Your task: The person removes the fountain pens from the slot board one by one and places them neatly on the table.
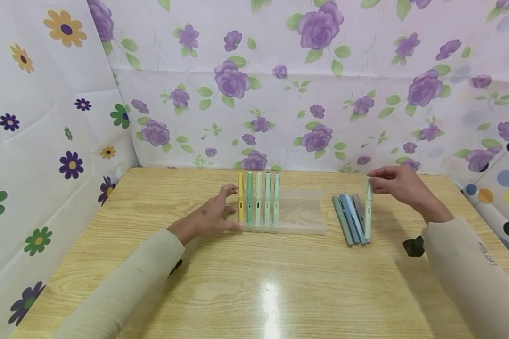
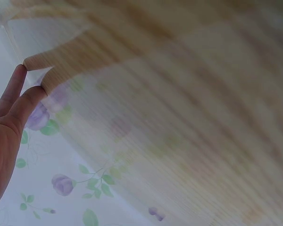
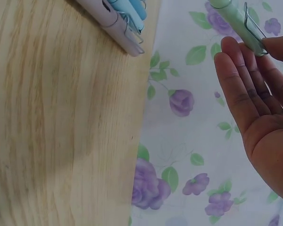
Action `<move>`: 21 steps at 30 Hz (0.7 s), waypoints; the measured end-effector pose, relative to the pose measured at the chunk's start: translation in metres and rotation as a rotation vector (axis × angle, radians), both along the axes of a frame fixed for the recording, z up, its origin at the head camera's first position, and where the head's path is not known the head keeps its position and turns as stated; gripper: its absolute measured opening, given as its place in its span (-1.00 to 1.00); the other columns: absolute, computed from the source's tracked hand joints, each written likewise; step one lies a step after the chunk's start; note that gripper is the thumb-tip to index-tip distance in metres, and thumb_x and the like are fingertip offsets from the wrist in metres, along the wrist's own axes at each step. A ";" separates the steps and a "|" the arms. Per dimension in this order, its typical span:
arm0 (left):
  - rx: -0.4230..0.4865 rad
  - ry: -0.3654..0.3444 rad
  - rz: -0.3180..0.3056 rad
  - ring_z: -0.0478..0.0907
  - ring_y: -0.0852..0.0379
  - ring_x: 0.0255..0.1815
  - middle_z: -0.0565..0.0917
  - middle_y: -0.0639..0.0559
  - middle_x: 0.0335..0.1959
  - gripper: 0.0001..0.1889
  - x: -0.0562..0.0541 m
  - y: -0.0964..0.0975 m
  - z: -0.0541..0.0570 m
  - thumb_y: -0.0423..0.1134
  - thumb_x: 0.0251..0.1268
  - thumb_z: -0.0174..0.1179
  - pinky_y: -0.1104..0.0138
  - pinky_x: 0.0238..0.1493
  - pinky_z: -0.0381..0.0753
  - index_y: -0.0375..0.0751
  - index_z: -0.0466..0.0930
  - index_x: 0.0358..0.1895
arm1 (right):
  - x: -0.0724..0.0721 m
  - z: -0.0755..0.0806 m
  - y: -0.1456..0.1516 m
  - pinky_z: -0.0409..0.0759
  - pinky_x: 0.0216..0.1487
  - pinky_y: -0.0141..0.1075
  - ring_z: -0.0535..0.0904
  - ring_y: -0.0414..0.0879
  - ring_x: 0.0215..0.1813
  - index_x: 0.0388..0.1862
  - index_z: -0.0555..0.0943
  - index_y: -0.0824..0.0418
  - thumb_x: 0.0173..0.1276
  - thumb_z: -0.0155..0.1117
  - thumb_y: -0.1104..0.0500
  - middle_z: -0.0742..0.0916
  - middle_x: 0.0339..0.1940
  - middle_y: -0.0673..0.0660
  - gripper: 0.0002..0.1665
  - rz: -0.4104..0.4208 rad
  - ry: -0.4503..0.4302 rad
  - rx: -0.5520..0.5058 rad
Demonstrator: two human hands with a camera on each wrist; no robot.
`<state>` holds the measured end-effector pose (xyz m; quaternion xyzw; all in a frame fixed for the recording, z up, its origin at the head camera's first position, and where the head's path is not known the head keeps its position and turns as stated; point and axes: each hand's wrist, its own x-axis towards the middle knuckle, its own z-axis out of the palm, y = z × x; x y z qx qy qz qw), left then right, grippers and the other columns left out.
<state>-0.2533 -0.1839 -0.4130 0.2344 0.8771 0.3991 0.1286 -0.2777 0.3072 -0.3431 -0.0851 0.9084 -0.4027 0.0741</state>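
Note:
A clear plastic pen rack (image 1: 302,228) lies on the table, with yellow, green and paler green pens (image 1: 258,197) lined up in its left part. My left hand (image 1: 209,214) is at the rack's left end, fingers spread beside the yellow pen (image 1: 240,197) and thumb at the front corner. In the left wrist view, fingers of that hand (image 2: 12,110) look fairly straight. My right hand (image 1: 400,186) pinches a pale green pen (image 1: 368,212) near its clip end, between thumb and fingers; it stands nearly upright. The right wrist view shows this pen's clip (image 3: 252,26) at the thumb.
Just left of the held pen lies a small group of blue, grey-green and greyish pens (image 1: 348,221), side by side on the wooden table (image 1: 237,282). Flowered cloth (image 1: 280,117) hangs behind the table, with another patterned cloth (image 1: 46,141) at the left.

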 end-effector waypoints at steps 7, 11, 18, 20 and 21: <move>-0.004 -0.001 0.004 0.49 -0.17 0.30 0.01 -0.12 0.59 0.05 0.000 0.000 0.000 -0.14 0.16 0.49 -0.04 0.26 0.46 0.06 -0.17 0.50 | 0.001 -0.005 0.007 0.67 -0.10 -0.35 0.70 -0.17 -0.11 0.33 0.45 0.46 0.58 0.09 -0.04 0.61 0.15 0.43 -0.37 0.009 0.009 0.025; -0.001 0.002 -0.002 0.49 -0.18 0.30 0.00 -0.16 0.59 0.05 0.001 0.000 0.001 -0.14 0.17 0.49 -0.06 0.26 0.45 0.04 -0.18 0.50 | 0.002 -0.009 0.010 0.68 -0.09 -0.33 0.71 -0.17 -0.12 0.32 0.45 0.47 0.58 0.10 -0.04 0.61 0.13 0.43 -0.36 -0.003 -0.003 0.018; 0.002 0.003 -0.005 0.49 -0.18 0.30 0.00 -0.16 0.58 0.03 0.001 0.000 0.000 -0.12 0.17 0.48 -0.06 0.25 0.47 0.06 -0.18 0.49 | 0.000 -0.020 0.013 0.68 -0.03 -0.22 0.71 -0.20 -0.14 0.34 0.42 0.47 0.58 0.12 -0.03 0.61 0.14 0.42 -0.36 -0.028 -0.043 -0.030; 0.004 0.010 -0.012 0.49 -0.18 0.30 0.01 -0.17 0.58 0.03 0.000 -0.001 0.000 -0.12 0.17 0.48 -0.05 0.25 0.47 0.05 -0.17 0.49 | -0.001 -0.024 0.014 0.68 -0.01 -0.20 0.70 -0.21 -0.14 0.35 0.41 0.47 0.57 0.13 -0.02 0.62 0.12 0.40 -0.35 -0.031 -0.056 -0.045; 0.005 0.013 -0.017 0.49 -0.19 0.29 0.00 -0.18 0.58 0.03 0.000 -0.001 0.000 -0.12 0.17 0.48 -0.06 0.24 0.47 0.03 -0.18 0.49 | -0.002 -0.026 0.015 0.67 0.00 -0.19 0.70 -0.21 -0.14 0.35 0.41 0.47 0.57 0.13 -0.02 0.62 0.12 0.39 -0.35 -0.031 -0.062 -0.051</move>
